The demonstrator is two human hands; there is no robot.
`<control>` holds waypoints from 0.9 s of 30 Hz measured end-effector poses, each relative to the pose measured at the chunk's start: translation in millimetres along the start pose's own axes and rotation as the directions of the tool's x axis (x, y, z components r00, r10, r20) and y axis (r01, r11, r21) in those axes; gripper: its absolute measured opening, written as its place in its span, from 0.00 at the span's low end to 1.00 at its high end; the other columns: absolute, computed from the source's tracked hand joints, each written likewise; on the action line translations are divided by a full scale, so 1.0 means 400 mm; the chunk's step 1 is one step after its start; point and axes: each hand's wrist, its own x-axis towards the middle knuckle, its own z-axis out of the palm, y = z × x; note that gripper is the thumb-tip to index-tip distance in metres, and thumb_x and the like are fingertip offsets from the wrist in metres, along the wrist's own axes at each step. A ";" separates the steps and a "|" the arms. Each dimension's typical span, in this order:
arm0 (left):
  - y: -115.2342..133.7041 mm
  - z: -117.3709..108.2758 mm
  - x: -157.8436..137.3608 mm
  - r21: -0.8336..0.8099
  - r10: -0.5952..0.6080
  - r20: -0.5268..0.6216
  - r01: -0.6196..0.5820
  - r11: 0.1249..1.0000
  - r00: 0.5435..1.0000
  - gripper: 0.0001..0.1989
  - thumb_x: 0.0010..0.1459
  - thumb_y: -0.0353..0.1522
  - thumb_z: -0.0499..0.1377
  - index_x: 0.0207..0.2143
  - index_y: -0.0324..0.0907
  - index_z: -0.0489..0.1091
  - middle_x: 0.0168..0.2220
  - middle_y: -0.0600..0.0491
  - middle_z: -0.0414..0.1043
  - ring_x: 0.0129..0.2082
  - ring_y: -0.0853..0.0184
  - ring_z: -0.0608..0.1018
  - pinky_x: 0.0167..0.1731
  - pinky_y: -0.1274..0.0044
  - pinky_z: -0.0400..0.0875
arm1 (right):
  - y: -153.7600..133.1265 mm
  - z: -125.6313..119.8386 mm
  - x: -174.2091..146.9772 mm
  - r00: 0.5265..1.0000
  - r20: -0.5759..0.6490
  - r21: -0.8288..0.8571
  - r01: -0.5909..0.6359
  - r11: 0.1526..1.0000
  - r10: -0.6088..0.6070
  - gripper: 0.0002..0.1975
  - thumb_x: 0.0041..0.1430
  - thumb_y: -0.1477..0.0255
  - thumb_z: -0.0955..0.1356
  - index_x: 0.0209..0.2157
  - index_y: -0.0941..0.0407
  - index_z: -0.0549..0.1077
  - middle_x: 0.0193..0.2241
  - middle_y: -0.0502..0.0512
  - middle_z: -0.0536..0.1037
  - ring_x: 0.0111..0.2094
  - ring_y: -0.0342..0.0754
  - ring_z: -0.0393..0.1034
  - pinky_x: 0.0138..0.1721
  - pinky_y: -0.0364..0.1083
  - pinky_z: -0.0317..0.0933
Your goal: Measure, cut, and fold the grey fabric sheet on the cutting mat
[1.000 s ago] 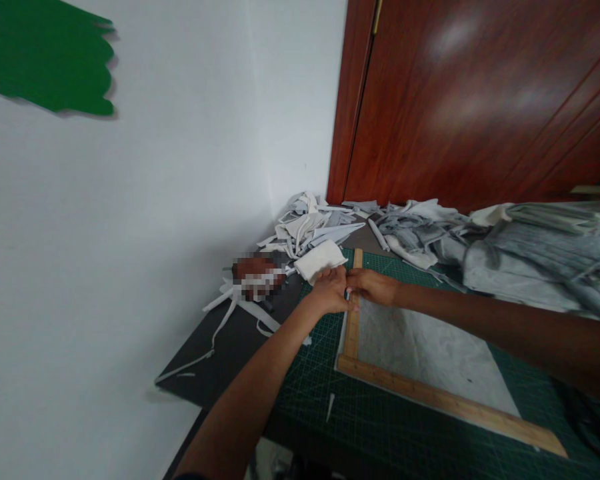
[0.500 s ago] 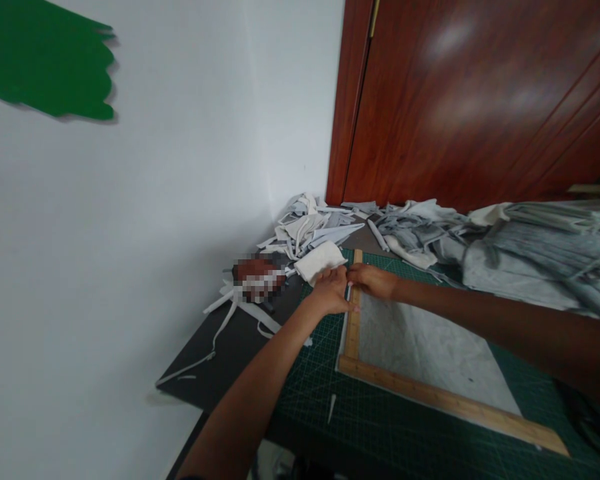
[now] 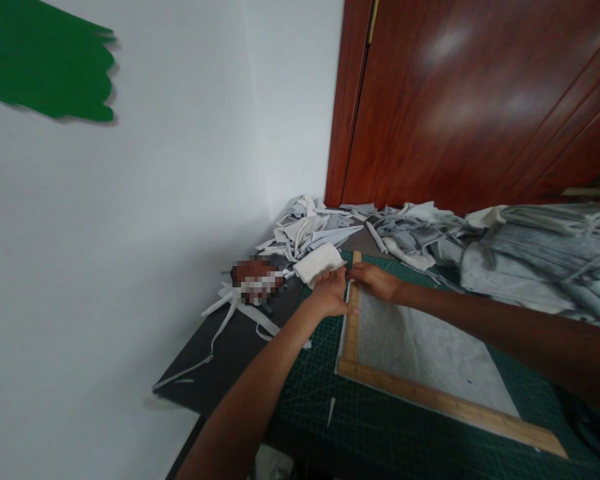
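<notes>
White walls; cloth on green mat.

the head-worn camera looked forward and down across the green cutting mat from close by, facing a white wall and a reddish-brown wooden door.

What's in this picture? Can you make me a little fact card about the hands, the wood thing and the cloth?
Wooden ruler: L-shaped, lying along two edges of the gray cloth
Gray cloth: spread on the green cutting mat
Left hand: thumb on the ruler's shorter arm
Right hand: over that arm, near its far end; can't tell if it pinches anything
Folded cream cloth: just beyond the left hand
Behind: cloth scraps, reddish-brown door
</notes>
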 end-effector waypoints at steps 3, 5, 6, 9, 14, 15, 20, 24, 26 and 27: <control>0.001 -0.001 -0.001 0.001 0.001 -0.001 -0.001 1.000 1.000 0.49 0.46 0.43 0.75 0.63 0.40 0.54 0.64 0.36 0.64 0.66 0.45 0.66 0.63 0.61 0.59 | -0.006 -0.001 -0.008 0.999 -0.018 0.042 -0.029 0.999 0.029 0.13 0.67 0.78 0.62 0.43 0.57 0.79 0.39 0.62 0.78 0.45 0.56 0.73 0.49 0.52 0.66; 0.001 -0.002 -0.001 0.005 0.003 0.000 -0.003 1.000 1.000 0.46 0.47 0.43 0.75 0.62 0.40 0.55 0.62 0.37 0.65 0.65 0.45 0.67 0.62 0.61 0.60 | -0.013 -0.001 -0.008 0.998 -0.031 0.074 -0.051 0.996 0.054 0.12 0.67 0.77 0.63 0.41 0.57 0.79 0.39 0.62 0.79 0.44 0.56 0.73 0.49 0.52 0.65; 0.001 -0.002 -0.001 0.009 0.004 0.001 -0.004 1.000 1.000 0.45 0.47 0.43 0.75 0.61 0.41 0.56 0.62 0.37 0.66 0.65 0.45 0.67 0.62 0.61 0.61 | -0.018 0.000 -0.007 0.997 -0.039 0.093 -0.064 0.994 0.067 0.12 0.67 0.76 0.63 0.40 0.57 0.79 0.38 0.61 0.79 0.44 0.56 0.73 0.49 0.52 0.66; 0.000 -0.002 -0.001 0.020 0.006 -0.001 -0.006 1.000 1.000 0.43 0.47 0.44 0.74 0.58 0.41 0.58 0.60 0.38 0.68 0.64 0.46 0.68 0.60 0.62 0.63 | -0.045 0.011 -0.010 0.991 -0.067 0.153 -0.107 0.982 0.119 0.11 0.68 0.74 0.63 0.39 0.56 0.79 0.37 0.60 0.80 0.42 0.54 0.74 0.48 0.51 0.66; -0.001 0.000 0.001 0.044 0.033 0.003 -0.033 0.998 0.999 0.39 0.48 0.44 0.74 0.56 0.42 0.59 0.57 0.41 0.70 0.62 0.47 0.70 0.59 0.63 0.64 | -0.115 0.045 -0.040 0.980 -0.064 0.229 -0.171 0.958 0.190 0.10 0.67 0.75 0.64 0.37 0.56 0.78 0.34 0.55 0.81 0.36 0.49 0.75 0.41 0.46 0.68; -0.001 0.000 0.001 0.051 0.036 0.004 -0.036 0.998 0.999 0.38 0.48 0.43 0.73 0.55 0.42 0.60 0.57 0.41 0.70 0.61 0.47 0.70 0.59 0.63 0.64 | -0.128 0.050 -0.046 0.978 -0.058 0.233 -0.182 0.955 0.200 0.10 0.67 0.75 0.64 0.37 0.57 0.78 0.34 0.55 0.81 0.35 0.49 0.75 0.39 0.45 0.68; -0.003 0.003 0.004 0.083 0.034 0.006 -0.035 0.996 0.999 0.32 0.51 0.43 0.71 0.52 0.42 0.62 0.55 0.41 0.71 0.60 0.47 0.70 0.58 0.62 0.64 | -0.169 0.052 -0.059 0.957 -0.056 0.182 -0.272 0.945 0.286 0.13 0.69 0.76 0.61 0.42 0.56 0.78 0.38 0.55 0.82 0.39 0.48 0.77 0.42 0.45 0.67; -0.003 0.001 0.004 0.092 0.043 0.006 -0.043 0.995 0.999 0.33 0.48 0.44 0.73 0.50 0.42 0.63 0.55 0.42 0.71 0.60 0.48 0.70 0.58 0.63 0.64 | -0.188 0.032 -0.065 0.908 -0.085 0.041 -0.409 0.912 0.411 0.14 0.68 0.77 0.61 0.47 0.58 0.77 0.46 0.63 0.81 0.49 0.55 0.75 0.51 0.51 0.64; -0.001 -0.002 0.002 0.092 0.046 0.004 -0.046 0.995 0.999 0.33 0.47 0.44 0.73 0.49 0.42 0.63 0.55 0.43 0.71 0.60 0.49 0.70 0.58 0.65 0.64 | -0.201 0.020 -0.070 0.892 -0.059 -0.039 -0.450 0.892 0.448 0.12 0.66 0.74 0.64 0.46 0.59 0.78 0.48 0.67 0.80 0.52 0.60 0.73 0.54 0.55 0.62; 0.000 -0.003 0.001 0.092 0.046 0.003 -0.046 0.995 0.999 0.32 0.48 0.44 0.73 0.49 0.42 0.63 0.54 0.43 0.71 0.60 0.49 0.70 0.58 0.65 0.64 | -0.208 0.014 -0.073 0.889 -0.033 -0.074 -0.457 0.886 0.456 0.12 0.64 0.73 0.66 0.46 0.59 0.78 0.50 0.68 0.80 0.54 0.62 0.72 0.56 0.58 0.60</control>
